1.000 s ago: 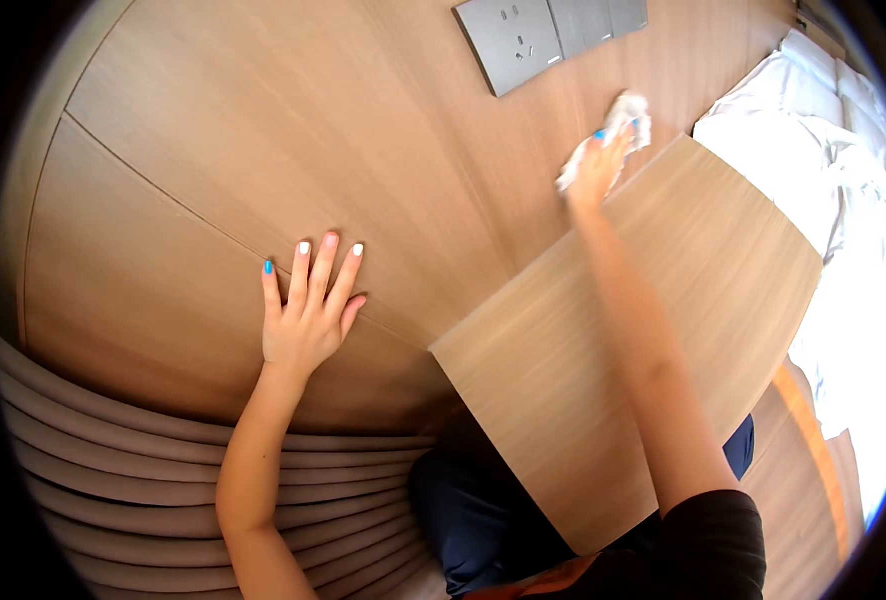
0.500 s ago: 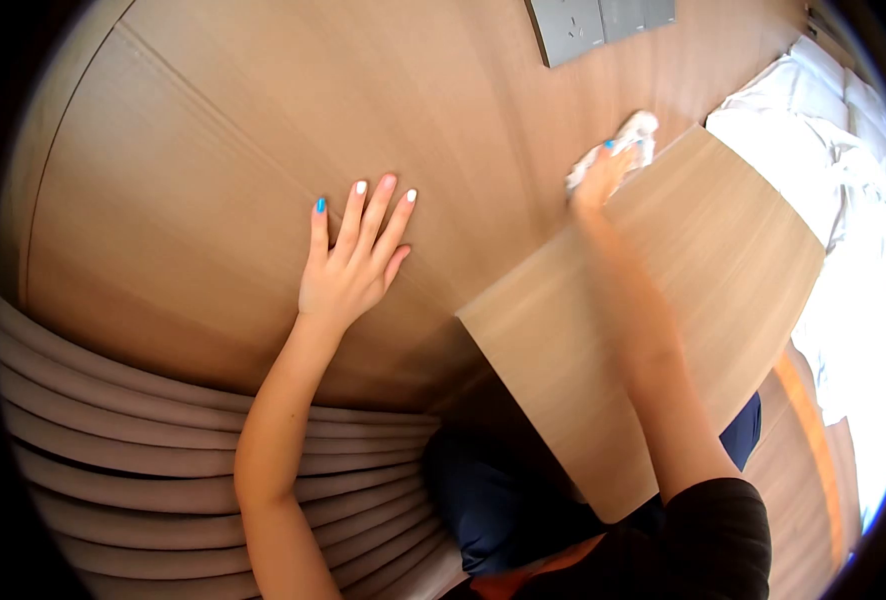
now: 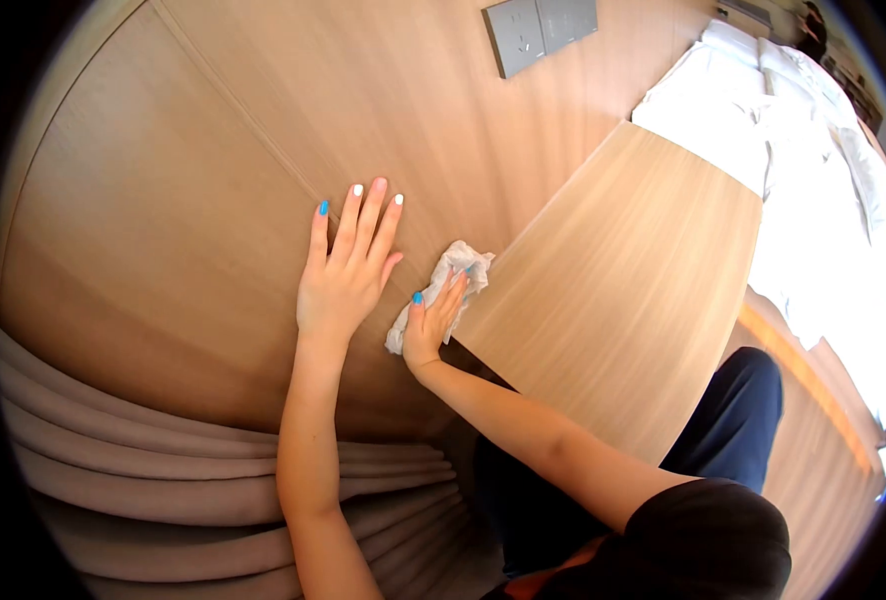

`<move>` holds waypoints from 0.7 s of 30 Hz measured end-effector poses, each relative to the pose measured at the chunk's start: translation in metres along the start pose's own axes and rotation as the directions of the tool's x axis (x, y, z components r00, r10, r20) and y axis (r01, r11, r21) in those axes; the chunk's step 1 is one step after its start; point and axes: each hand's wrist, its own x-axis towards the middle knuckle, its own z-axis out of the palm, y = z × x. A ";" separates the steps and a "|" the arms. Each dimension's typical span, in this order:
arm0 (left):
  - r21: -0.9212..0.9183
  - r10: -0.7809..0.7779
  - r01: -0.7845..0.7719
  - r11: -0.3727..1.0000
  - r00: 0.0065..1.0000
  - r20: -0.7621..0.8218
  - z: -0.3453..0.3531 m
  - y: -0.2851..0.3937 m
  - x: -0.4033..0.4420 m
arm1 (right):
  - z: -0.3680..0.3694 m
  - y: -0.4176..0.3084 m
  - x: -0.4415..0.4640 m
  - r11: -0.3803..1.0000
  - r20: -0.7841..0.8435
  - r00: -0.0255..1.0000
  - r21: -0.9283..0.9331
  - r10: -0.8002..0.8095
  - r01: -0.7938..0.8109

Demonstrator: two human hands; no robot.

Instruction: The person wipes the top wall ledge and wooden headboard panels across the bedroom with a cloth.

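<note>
My left hand (image 3: 343, 270) lies flat on the wood-grain wall panel (image 3: 183, 240), fingers spread, with nothing in it. To its right, my right hand (image 3: 435, 325) presses a crumpled white cloth (image 3: 463, 262) against the same panel, just beside the near corner of the wooden tabletop (image 3: 613, 290). The cloth sticks out above and to the left of my right fingers, which lie over it.
A grey socket and switch plate (image 3: 541, 30) is on the wall at the top. White bedding (image 3: 803, 150) lies beyond the tabletop at the right. Pleated brown curtain or upholstery (image 3: 163, 480) fills the lower left. My dark-clad knee (image 3: 738, 400) shows beside the tabletop.
My right hand and the cloth have moved from the wall behind the tabletop's far part down and left to its near corner. My left hand stays flat; the view has shifted.
</note>
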 end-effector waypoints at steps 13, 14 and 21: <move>-0.115 -0.055 0.046 0.992 0.995 -0.078 0.007 -0.009 -0.044 | -0.005 0.031 0.052 0.991 -0.043 0.994 -0.093 -0.097 0.093; -0.073 -0.115 0.107 0.992 0.987 -0.109 -0.004 -0.004 -0.051 | -0.012 0.027 0.057 0.991 -0.044 0.994 -0.091 -0.104 0.100; -0.048 -0.518 0.516 0.855 0.853 -0.056 -0.076 0.046 0.049 | -0.078 -0.009 0.149 0.994 0.024 1.000 -0.113 0.005 -0.002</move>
